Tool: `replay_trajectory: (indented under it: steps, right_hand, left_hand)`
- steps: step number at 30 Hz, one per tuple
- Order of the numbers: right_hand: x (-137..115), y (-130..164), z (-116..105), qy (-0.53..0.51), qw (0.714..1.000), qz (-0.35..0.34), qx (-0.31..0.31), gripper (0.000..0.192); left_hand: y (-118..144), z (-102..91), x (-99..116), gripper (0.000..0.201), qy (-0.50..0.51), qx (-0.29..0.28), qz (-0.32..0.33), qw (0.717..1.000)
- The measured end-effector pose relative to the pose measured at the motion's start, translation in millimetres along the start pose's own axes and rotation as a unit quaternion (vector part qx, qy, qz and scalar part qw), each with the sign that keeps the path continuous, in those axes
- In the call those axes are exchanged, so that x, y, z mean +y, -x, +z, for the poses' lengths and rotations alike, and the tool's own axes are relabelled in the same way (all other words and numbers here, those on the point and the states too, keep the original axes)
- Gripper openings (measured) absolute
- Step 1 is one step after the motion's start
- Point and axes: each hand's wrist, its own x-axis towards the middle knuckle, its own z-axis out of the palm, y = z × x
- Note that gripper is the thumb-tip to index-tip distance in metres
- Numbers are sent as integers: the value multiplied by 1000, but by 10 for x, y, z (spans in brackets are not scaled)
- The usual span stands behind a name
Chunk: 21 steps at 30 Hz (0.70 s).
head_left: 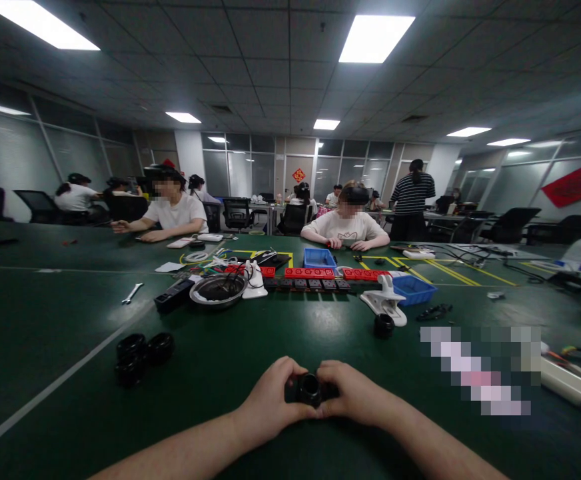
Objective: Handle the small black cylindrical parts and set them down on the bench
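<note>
Both my hands are closed around a small black ring-shaped part (310, 389) with an open round hole at its top. My left hand (275, 393) grips it from the left, and my right hand (346, 393) from the right. The two thumbs meet at its near side. Several similar black round parts (143, 357) stand in a cluster to the left on the green table (210, 387). Another black round part (384, 325) sits farther off to the right, beside a white clip-shaped stand (385, 303).
Beyond my hands are a metal bowl (218, 293), red socket strips (310, 273), a blue tray (413, 291) and another blue tray (319, 258). A wrench (132, 293) lies left. Cables spread across the back. Two people sit opposite (348, 227), (170, 207).
</note>
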Motion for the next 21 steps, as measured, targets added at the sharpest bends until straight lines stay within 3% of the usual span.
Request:
replay_trajectory:
  steps: [4, 7, 13, 16, 21]
  right_hand:
    - [-87, -30, 96, 116, 992, 29, 39, 46]
    - [-116, -37, 95, 144, 987, 52, 58, 55]
    - [-44, 20, -74, -38, 999, -29, -7, 57]
    - [-12, 22, -90, -62, 997, -50, -15, 44]
    - [11, -11, -36, -77, 997, -33, -3, 28]
  left_hand:
    - [-9, 1, -5, 36, -19, 26, -1, 999]
    - [-9, 3, -20, 36, -13, 31, 9, 999]
    - [-6, -20, -35, 43, 18, 7, 39, 999]
    - [2, -40, -15, 48, 17, -3, 38, 999]
    - [6, -67, 45, 37, 12, -13, 51, 999]
